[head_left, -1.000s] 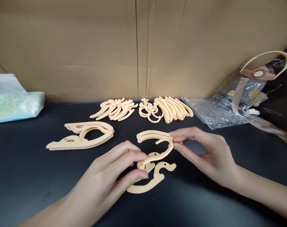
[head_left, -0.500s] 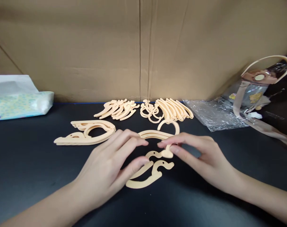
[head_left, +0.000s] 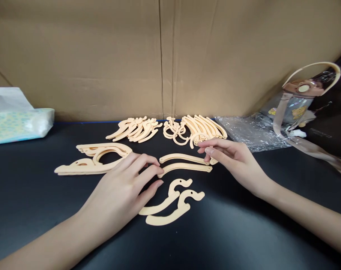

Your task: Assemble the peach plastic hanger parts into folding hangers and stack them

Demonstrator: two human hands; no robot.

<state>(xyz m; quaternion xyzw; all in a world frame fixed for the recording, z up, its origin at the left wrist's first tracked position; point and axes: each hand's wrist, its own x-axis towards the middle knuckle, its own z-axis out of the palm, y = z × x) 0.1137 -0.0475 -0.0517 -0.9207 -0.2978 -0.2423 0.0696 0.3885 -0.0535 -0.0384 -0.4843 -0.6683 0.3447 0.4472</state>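
A pale hook piece point(head_left: 214, 161) is pinched between the thumb and fingers of the right hand point(head_left: 239, 159), with its ring end pointed away and its lower end seen just below the thumb. It is held above the far side of 2 narrow curved bars, near their right ends.

The left hand point(head_left: 122, 187) is held palm down with its fingers loosely bent and the thumb set apart from the forefinger; nothing is gripped by it. The left end of the nearer bar point(head_left: 187, 167) is partly covered by a fingertip, but whether it is touched cannot be told. The farther bar point(head_left: 184, 156) is laid just behind, roughly parallel.

Nearer the camera, 2 flat swan-shaped pieces point(head_left: 166, 218) are laid close together on the black table point(head_left: 229, 232). To the left, a stack of joined pieces point(head_left: 86, 169) is partly hidden by the left hand.

Along the back, 3 groups are set out: swan-shaped parts point(head_left: 135, 129), ringed hooks point(head_left: 174, 129) and curved bars in a pile point(head_left: 205, 125). The table is backed by a cardboard wall point(head_left: 88, 60). A tissue pack point(head_left: 21, 122) is placed at the left; at the right, a clear plastic bag point(head_left: 240, 133) and a strapped bottle point(head_left: 295, 107) are seen.
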